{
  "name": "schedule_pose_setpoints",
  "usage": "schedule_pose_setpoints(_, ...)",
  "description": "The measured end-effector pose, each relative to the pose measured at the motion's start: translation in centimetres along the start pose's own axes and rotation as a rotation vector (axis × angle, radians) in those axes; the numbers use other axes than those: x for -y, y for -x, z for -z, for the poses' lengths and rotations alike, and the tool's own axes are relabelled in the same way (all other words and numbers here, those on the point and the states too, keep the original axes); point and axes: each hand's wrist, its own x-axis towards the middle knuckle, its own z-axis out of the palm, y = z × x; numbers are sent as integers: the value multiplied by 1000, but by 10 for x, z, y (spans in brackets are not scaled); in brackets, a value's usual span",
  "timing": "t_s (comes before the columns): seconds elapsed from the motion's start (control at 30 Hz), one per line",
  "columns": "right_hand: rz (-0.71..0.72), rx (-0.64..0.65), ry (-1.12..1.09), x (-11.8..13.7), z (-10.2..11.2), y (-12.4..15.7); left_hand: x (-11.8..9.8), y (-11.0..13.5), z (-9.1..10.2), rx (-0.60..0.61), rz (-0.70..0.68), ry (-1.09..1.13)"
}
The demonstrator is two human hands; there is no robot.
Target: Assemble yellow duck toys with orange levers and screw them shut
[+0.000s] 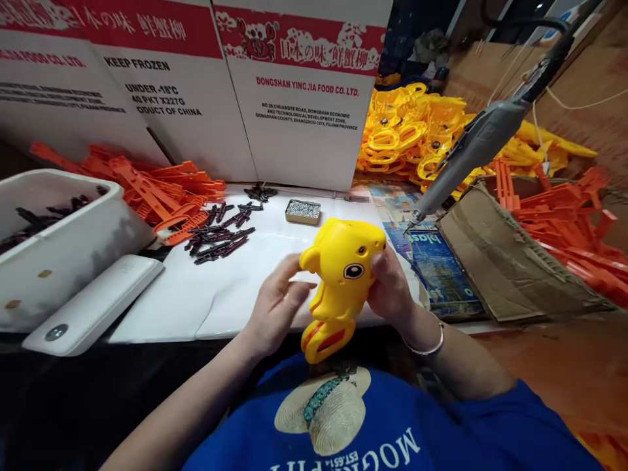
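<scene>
A yellow plastic animal-shaped toy (338, 268) with a painted eye and a looped handle is held upright above the front of the white work surface. My right hand (392, 288) grips its snout side, thumb across the front. On the other side, my left hand (277, 304) has its fingers at the toy's ear and its thumb by the edge; some fingertips are hidden behind the toy. Just beyond the toy sits a small tin of tiny metal pieces (303, 211), probably screws. Dark slender parts (220, 239) lie loose to its left.
A grey electric screwdriver (471, 154) hangs at right. Orange parts pile up at left (142, 190) and in a cardboard box (524, 261). Yellow shells (407, 124) heap behind. A white bin (49, 242) and power bank (98, 304) stand left; white cartons (299, 144) wall the back.
</scene>
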Motion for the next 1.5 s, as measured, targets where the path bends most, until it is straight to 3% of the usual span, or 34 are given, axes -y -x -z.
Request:
schedule_pose_setpoints(0.1, 3, -80, -96, -9, -5, 5, -2, 7, -12, 119, 77, -231)
schedule_pose_setpoints(0.2, -48, -165, -179, -19, -12, 12, -2, 12, -23, 77, 90, -327)
schedule_pose_setpoints(0.33, -98, -246, -232, -27, -15, 18, 0, 14, -25, 108, 114, -330)
schedule_pose_setpoints(0.5, -63, -254, -228, -29, -15, 19, -2, 12, -23, 130, 161, -249)
schedule_pose_setpoints(0.63, -63, -261, -256, -29, -16, 20, -7, 8, -19, 192, 198, -326)
schedule_pose_setpoints(0.7, -56, -242, -236, -30, -15, 22, -10, 6, -13, 265, 193, -378)
schedule_pose_setpoints(0.77, -51, -198, -201, -32, -13, 26, -12, 5, -4, 263, 164, -401)
schedule_pose_setpoints(0.93, -60, -72, -106, -45, -6, 37, -21, 6, 11, -1, -116, -556)
schedule_pose_setpoints(1.1, -45, -3, 15, -59, -8, 44, -17, 9, 5, -29, -279, -485)
schedule_pose_setpoints(1.27, -112, 70, -79, -53, -4, 39, 1, 7, 1, -135, -270, -351)
schedule_pose_setpoints(1.5, -161, 195, -17, -39, 25, 19, -1, 5, 10, -44, -229, -329)
